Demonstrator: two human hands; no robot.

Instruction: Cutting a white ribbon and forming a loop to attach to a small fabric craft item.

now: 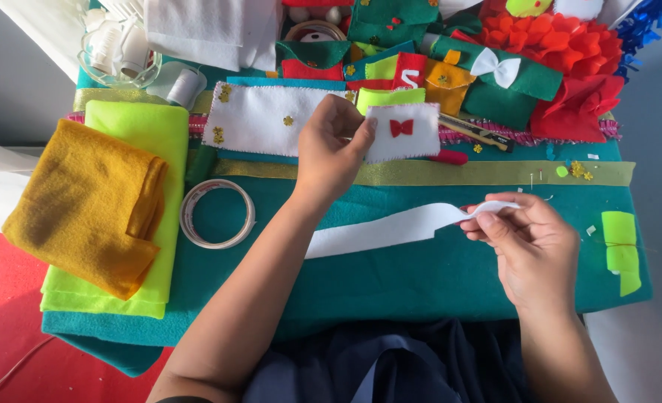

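Pinching a scalloped white felt square (403, 131), left hand (331, 153); right hand (528, 242) nips a curling white felt strip (390, 230)

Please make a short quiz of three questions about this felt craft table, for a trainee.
1. True or false: the left hand holds a small white felt piece with a red bow on it.
2. What does the right hand pinch? A) the tape roll B) the end of a long white felt strip C) the mustard felt
3. Which fabric lies under the mustard felt at the left?

Key
1. True.
2. B.
3. The folded lime-green felt.
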